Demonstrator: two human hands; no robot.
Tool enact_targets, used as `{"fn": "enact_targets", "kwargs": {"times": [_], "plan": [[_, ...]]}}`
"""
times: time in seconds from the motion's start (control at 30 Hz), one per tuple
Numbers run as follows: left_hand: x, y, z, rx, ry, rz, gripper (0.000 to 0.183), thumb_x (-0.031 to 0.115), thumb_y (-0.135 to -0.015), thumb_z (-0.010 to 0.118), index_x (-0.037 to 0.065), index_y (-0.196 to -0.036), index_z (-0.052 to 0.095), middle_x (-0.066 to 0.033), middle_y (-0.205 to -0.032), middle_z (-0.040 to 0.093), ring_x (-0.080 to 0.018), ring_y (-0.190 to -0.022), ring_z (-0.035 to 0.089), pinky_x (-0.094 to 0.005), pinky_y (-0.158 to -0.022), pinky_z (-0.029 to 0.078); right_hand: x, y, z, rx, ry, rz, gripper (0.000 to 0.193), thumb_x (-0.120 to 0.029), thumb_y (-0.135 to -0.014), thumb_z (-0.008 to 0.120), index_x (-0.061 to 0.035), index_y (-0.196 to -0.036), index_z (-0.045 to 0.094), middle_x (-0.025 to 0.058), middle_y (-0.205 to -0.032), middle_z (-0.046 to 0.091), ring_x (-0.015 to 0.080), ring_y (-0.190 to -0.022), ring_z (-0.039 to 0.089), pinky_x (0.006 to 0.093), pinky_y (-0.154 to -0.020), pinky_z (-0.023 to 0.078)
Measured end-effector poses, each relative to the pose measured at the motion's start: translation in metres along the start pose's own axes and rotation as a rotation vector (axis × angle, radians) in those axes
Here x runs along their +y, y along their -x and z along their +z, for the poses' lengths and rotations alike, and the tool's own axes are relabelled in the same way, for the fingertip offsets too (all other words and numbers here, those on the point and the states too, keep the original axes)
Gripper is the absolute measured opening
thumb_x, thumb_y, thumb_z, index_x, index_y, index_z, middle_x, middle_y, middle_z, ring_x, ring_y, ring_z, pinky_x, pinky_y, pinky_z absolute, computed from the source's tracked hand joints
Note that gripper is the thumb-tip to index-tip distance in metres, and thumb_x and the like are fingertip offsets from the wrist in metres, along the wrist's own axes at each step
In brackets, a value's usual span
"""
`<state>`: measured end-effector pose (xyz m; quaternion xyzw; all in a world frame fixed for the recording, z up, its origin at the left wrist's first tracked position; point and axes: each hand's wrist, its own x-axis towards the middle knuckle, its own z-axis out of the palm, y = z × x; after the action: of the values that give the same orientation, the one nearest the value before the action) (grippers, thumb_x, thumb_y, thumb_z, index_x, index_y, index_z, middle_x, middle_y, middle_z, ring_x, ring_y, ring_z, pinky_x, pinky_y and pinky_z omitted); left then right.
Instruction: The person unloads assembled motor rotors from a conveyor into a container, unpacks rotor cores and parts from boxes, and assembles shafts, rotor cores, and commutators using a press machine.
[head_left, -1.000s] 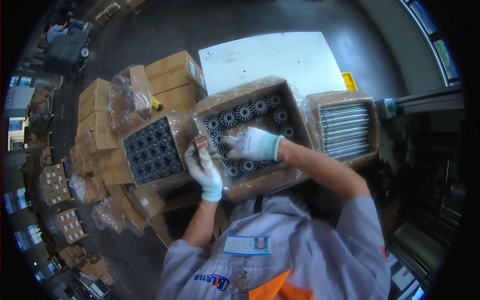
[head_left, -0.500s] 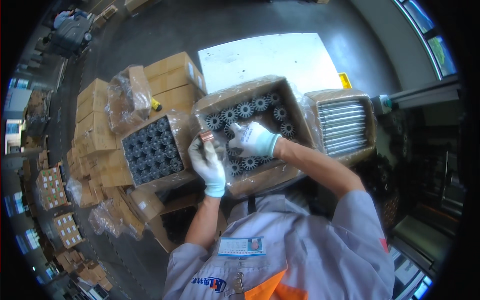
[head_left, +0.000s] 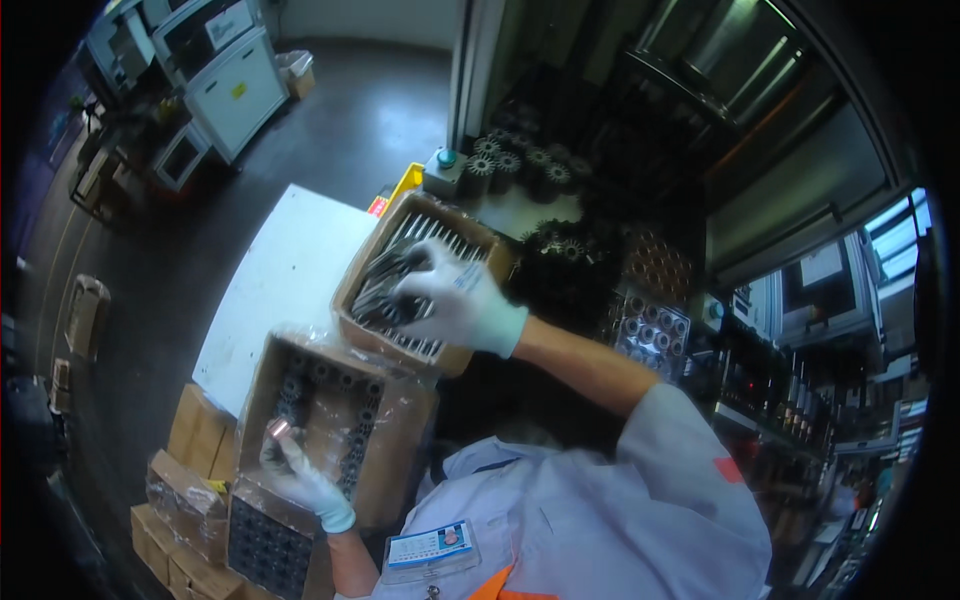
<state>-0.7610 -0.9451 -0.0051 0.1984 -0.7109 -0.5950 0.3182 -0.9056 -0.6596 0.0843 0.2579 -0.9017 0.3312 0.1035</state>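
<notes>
My right hand (head_left: 455,300), white-gloved, has its fingers wrapped round a dark slotted metal core (head_left: 388,288), which motion smears. It is over a carton of bright metal rods (head_left: 445,238), covering part of them. In my left hand (head_left: 300,478), also gloved, a small copper ring (head_left: 279,428) is pinched at the fingertips. That hand hovers by the left side of a plastic-lined carton (head_left: 400,440), where several slotted cores (head_left: 362,420) stand along the inner edges.
A white tabletop (head_left: 270,290) lies beyond the cartons. More dark parts fill a box (head_left: 265,550) at lower left, beside stacked cartons (head_left: 200,430). To the right stand a machine with a green button box (head_left: 445,170), slotted cores (head_left: 482,165) and a tray of round parts (head_left: 650,330).
My view has swung to the right. My right hand has left the carton of cores with one core in its grasp and is now over the rods. The left still holds the copper ring.
</notes>
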Motion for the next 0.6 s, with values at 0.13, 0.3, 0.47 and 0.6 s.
{"fn": "enact_targets", "kwargs": {"times": [0.13,0.3,0.47,0.6], "plan": [[0.029,0.023,0.084,-0.268,0.038,-0.005,0.022,0.016,-0.099,0.065,-0.001,-0.112,0.063,-0.008,-0.106,0.066,-0.0155,-0.096,0.061,-0.031,-0.087,0.049,0.088,0.017,-0.056,0.111,0.207,0.22,0.036,-0.038,-0.073,0.081,-0.0195,-0.103,0.073,0.0187,-0.115,0.056,0.0357,-0.098,0.066,0.0456,-0.083,0.055],[0.049,0.08,0.154,-0.593,0.211,-0.159,0.02,0.006,-0.093,0.07,0.001,-0.111,0.064,-0.0048,-0.108,0.066,-0.0128,-0.097,0.061,-0.0265,-0.089,0.049,0.176,0.021,-0.072,0.064,0.333,0.426,0.037,-0.036,-0.074,0.075,-0.0181,-0.106,0.072,0.0189,-0.115,0.059,0.0327,-0.098,0.066,0.0431,-0.081,0.055],[0.049,0.119,0.183,-0.798,0.107,-0.186,0.023,0.001,-0.089,0.073,-0.003,-0.11,0.064,-0.007,-0.112,0.066,-0.0114,-0.096,0.061,-0.0254,-0.088,0.049,0.238,0.014,-0.051,0.047,0.321,0.425,0.03,-0.034,-0.079,0.073,-0.0187,-0.105,0.07,0.0162,-0.109,0.065,0.0321,-0.097,0.067,0.0446,-0.079,0.055],[0.047,0.126,0.196,-0.854,0.061,-0.295,0.022,0.001,-0.089,0.073,-0.005,-0.108,0.063,-0.0084,-0.115,0.066,-0.0091,-0.092,0.059,-0.0239,-0.081,0.05,0.251,-0.01,-0.042,-0.042,0.492,0.408,0.024,-0.024,-0.089,0.063,-0.0173,-0.112,0.067,0.015,-0.107,0.066,0.0317,-0.092,0.07,0.0441,-0.073,0.057]]}}
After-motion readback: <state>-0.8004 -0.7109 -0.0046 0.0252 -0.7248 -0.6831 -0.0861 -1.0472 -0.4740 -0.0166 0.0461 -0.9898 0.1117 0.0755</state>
